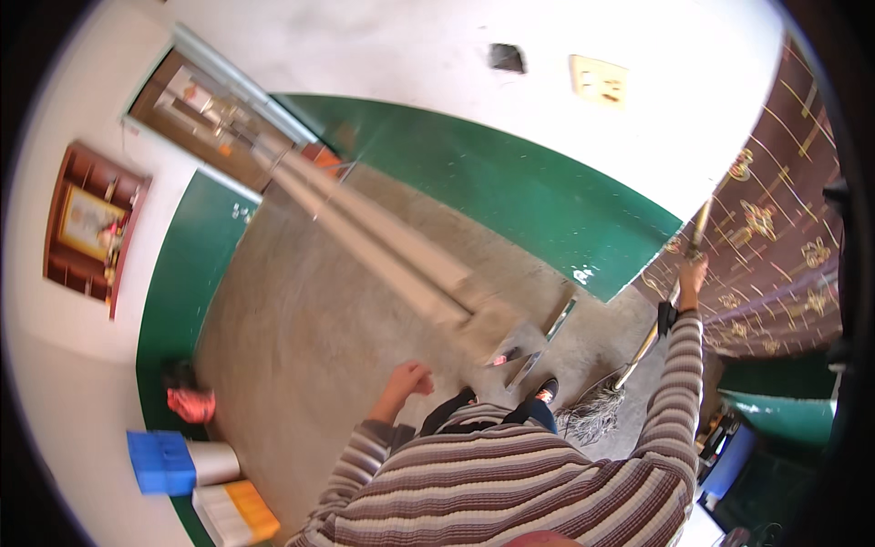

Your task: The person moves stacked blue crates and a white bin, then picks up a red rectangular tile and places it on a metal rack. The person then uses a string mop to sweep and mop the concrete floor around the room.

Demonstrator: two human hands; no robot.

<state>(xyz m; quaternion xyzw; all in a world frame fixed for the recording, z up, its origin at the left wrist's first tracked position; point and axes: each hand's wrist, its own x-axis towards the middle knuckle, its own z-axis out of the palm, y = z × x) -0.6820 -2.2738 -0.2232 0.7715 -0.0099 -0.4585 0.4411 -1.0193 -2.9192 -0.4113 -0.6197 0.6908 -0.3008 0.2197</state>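
My right hand (694, 272) is closed around the pole of a string mop (592, 415), out to the right beside a brown patterned curtain (775, 196). The pole slants down to the left, and the grey mop strands rest on the concrete floor close to my right shoe (547, 390). In front of my body hangs my left hand (407, 381), its fingers curled in with nothing visible in them. Beyond it, a long beige bench (492, 330) with metal legs stretches from near my feet toward the doorway.
Ahead and to the right runs a white wall with a green lower band (510, 173). A doorway (169, 105) opens at the far left. Along the left wall are a red bag (191, 405), a blue box (162, 463) and a white-and-yellow box (251, 510), below a brown wall shelf (133, 205).
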